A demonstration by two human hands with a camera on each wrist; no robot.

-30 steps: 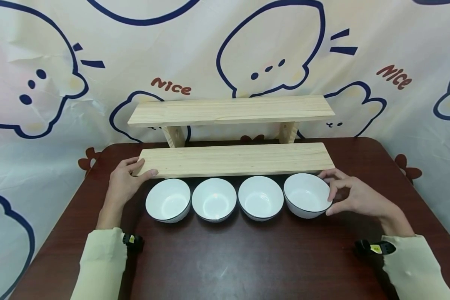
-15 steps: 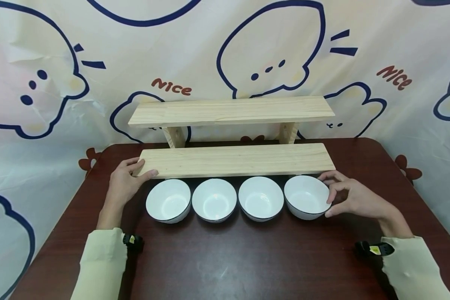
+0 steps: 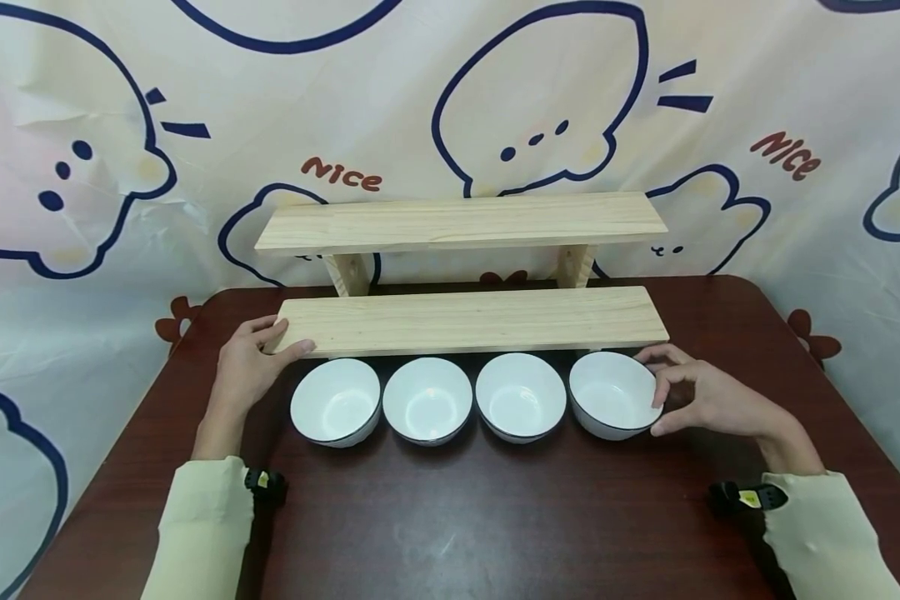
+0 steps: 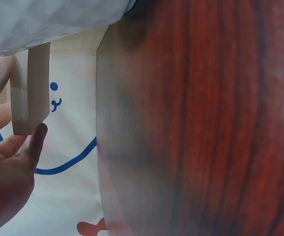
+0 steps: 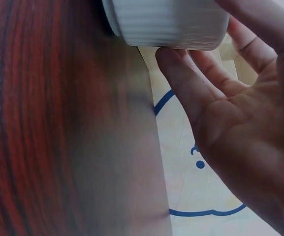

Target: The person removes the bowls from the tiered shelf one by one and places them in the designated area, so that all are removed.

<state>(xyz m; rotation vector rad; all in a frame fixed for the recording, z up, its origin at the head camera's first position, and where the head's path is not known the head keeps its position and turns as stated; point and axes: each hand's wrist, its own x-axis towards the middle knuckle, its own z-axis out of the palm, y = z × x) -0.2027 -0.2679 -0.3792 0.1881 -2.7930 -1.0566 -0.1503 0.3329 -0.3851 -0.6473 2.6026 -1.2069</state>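
Observation:
A two-tier pale wooden shelf [image 3: 465, 321] stands at the back of the table. My left hand [image 3: 249, 367] grips the left end of its lower board, thumb along the front edge; the left wrist view shows fingers around the board's end [image 4: 31, 93]. In front of the shelf several white bowls with dark rims stand upright in a row. At the rightmost bowl [image 3: 613, 392], my right hand [image 3: 708, 396] holds the right side with curled fingers and thumb. In the right wrist view, fingertips touch that bowl's ribbed outer wall [image 5: 171, 24].
The other bowls, left [image 3: 337, 400], second [image 3: 427, 398] and third [image 3: 521, 396], sit close side by side. Dark reddish-brown tabletop [image 3: 450, 517] extends toward me. A cartoon-printed cloth [image 3: 390, 108] hangs behind the shelf and at both sides.
The rightmost bowl and my right hand have shifted very slightly toward me. My left hand, the shelf and the other bowls look unmoved.

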